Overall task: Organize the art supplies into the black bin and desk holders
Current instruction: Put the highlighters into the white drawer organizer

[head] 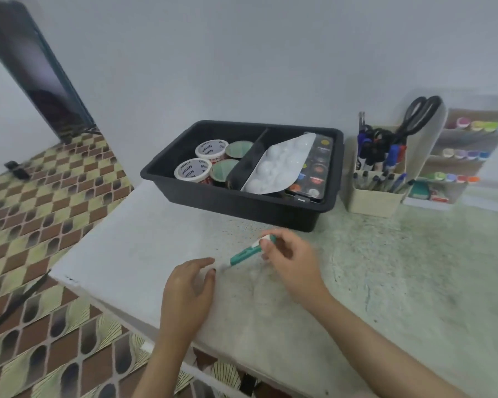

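Note:
My right hand (292, 261) pinches a teal and white pen-shaped tool (246, 251) near its upper end, its tip pointing down-left just above the table. My left hand (189, 291) rests beside that tip with loosely bent fingers, holding nothing. Behind them stands the black bin (242, 201), divided in two: tape rolls (210, 149) fill the left half, a white palette (279, 165) leans over a watercolour set (318, 165) in the right half. Beige desk holders (371, 196) with markers, pens and black scissors (420, 110) stand right of the bin.
A tiered white organizer (469, 156) with coloured markers stands at the far right against the wall. The pale stained table (385, 268) ends at a left edge over a patterned tile floor (41, 211). A dark panel (35, 67) leans on the wall far left.

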The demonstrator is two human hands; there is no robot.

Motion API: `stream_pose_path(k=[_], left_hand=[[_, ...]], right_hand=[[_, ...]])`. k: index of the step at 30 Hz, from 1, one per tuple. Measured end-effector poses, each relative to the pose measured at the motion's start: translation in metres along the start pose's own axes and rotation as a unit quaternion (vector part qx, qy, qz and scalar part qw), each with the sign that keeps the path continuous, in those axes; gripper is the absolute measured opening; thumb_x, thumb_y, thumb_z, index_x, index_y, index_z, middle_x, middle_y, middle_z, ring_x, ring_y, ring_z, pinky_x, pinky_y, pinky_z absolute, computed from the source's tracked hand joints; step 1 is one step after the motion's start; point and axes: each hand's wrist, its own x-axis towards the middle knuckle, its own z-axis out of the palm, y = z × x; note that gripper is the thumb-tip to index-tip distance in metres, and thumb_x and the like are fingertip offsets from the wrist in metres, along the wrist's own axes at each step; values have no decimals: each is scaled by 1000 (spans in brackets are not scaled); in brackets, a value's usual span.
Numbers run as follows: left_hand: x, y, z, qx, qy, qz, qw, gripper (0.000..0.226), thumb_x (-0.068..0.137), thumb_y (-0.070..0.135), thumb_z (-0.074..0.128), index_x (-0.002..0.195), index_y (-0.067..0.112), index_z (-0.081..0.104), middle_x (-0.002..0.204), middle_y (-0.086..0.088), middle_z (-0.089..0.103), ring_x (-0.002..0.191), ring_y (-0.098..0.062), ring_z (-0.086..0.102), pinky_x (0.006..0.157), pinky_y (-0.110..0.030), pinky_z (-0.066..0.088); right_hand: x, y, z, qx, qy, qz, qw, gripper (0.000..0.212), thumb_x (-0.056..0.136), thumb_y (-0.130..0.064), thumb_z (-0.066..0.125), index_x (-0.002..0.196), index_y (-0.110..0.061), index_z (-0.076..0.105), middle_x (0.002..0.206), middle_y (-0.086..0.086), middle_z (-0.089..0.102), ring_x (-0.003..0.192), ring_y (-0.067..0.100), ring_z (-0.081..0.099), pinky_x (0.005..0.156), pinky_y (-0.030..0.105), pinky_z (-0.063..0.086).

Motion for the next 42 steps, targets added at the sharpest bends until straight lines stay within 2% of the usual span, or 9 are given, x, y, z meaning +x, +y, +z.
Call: stream_pose_path(k=[5, 8, 11, 14, 17, 21, 26, 31, 42], left_hand=[[12, 47, 39, -66, -62, 79, 993, 26, 85, 31, 54, 102, 19, 70, 101, 18, 62, 96, 5, 51, 87, 2, 29], [17, 78, 68, -90, -117, 137, 979, 37, 84, 41, 47, 103, 20, 70, 102, 19, 61, 97, 1, 53, 89, -5, 34], [19, 108, 95, -106, -149, 169, 968, 32, 84, 37, 51, 104, 20, 71, 103, 16, 64, 98, -1, 54, 90, -17, 40], [22, 136, 114, -125, -171, 206, 955, 26, 82, 24, 59, 103, 16, 71, 103, 7, 67, 99, -2, 51, 91, -1, 29], [26, 155, 131, -121, -203, 254, 938, 28, 81, 25, 60, 106, 15, 71, 106, 4, 69, 102, -3, 50, 93, 0, 23], [26, 162, 154, -75, -253, 285, 921, 45, 83, 42, 56, 122, 20, 63, 128, 6, 58, 121, -7, 45, 106, -22, 29], [27, 158, 168, -57, -267, 286, 918, 45, 88, 42, 60, 128, 24, 57, 136, 12, 49, 128, -6, 38, 111, -28, 25], [27, 156, 172, -70, -256, 287, 920, 44, 85, 45, 57, 124, 25, 61, 133, 14, 52, 124, -4, 41, 108, -25, 27], [27, 153, 173, -77, -250, 290, 920, 41, 86, 40, 61, 125, 27, 60, 133, 18, 50, 120, 5, 34, 105, -16, 19]], right_hand=[[-10, -2, -89, 23, 178, -7, 984, 20, 89, -5, 60, 94, -25, 64, 81, 4, 69, 75, 17, 65, 70, 25, 54], [-13, -10, -140, -20, 260, -40, 965, 21, 87, -4, 62, 91, -24, 60, 78, 3, 70, 74, 17, 67, 71, 25, 53], [-15, -22, -180, -89, 319, -94, 939, 20, 85, -4, 64, 92, -22, 59, 75, -13, 67, 70, 5, 63, 68, 16, 49], [-10, -36, -208, -181, 358, -159, 902, 22, 85, -3, 63, 95, -20, 55, 75, -21, 61, 71, -3, 60, 70, 7, 44], [3, -44, -226, -259, 350, -218, 873, 24, 86, 0, 62, 98, -20, 54, 86, -19, 58, 81, -7, 59, 78, 6, 45], [26, -36, -243, -343, 305, -226, 859, 17, 89, -2, 59, 105, -8, 61, 97, -2, 62, 91, 9, 59, 85, 12, 45], [43, -23, -251, -446, 273, -225, 822, 14, 88, -9, 62, 102, -9, 63, 88, 2, 68, 76, 14, 58, 70, 18, 37], [59, -10, -256, -501, 249, -242, 793, 13, 85, -12, 63, 98, -13, 66, 87, 0, 69, 81, 21, 61, 74, 31, 39], [74, -6, -259, -544, 262, -317, 732, 15, 80, -2, 65, 93, -10, 66, 89, 0, 70, 82, 24, 60, 69, 32, 36]])
